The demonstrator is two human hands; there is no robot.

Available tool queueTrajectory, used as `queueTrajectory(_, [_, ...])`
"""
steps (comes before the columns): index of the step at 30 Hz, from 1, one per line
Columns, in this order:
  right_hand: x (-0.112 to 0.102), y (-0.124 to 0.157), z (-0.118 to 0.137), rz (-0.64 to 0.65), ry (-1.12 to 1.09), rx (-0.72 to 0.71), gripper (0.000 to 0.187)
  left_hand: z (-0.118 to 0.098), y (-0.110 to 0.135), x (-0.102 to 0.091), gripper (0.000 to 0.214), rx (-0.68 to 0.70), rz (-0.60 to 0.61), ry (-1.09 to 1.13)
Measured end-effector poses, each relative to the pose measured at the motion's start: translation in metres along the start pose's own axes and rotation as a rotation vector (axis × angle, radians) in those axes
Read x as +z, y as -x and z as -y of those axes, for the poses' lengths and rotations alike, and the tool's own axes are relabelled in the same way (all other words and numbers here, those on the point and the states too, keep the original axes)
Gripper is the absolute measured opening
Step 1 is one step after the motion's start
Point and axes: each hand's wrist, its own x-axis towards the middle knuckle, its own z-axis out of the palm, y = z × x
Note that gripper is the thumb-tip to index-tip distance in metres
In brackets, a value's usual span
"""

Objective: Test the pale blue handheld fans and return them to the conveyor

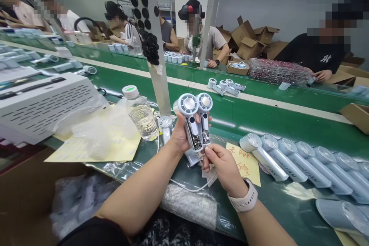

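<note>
While co-workers sit beyond the green conveyor belt (259, 119), the left hand (180, 136) closes around two small white plastic handheld fans (196, 121), upright, side by side; the right hand (220, 165) pinches at their bases. They look light, rigid, slick; the handles seem safest to grip.

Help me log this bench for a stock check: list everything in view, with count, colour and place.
handheld fans: two, white, upright in the left hand
bagged fans: a row, white, right of bench
yellow note: one, beside the right hand
water bottle: one, clear, left of the hands
white machine: one, far left
cardboard boxes: several, brown, behind co-workers
left hand: grips both fans
right hand: fingertips at the fans' base, white wristband
</note>
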Motion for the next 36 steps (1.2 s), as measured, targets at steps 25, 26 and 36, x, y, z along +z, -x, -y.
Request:
queueTrajectory(25, [0.005,0.000,-0.010,-0.106,0.005,-0.096,0.041,0.007,0.005,0.004,0.065,0.016,-0.020,-0.020])
queueTrajectory(26, [0.001,0.000,-0.008,-0.114,0.065,-0.139,0.038,0.006,0.004,0.004,0.064,0.029,-0.039,0.009])
queueTrajectory(36, [-0.029,-0.008,-0.019,-0.299,1.102,-0.329,0.014,0.003,-0.001,0.001,0.065,0.012,-0.149,0.026])
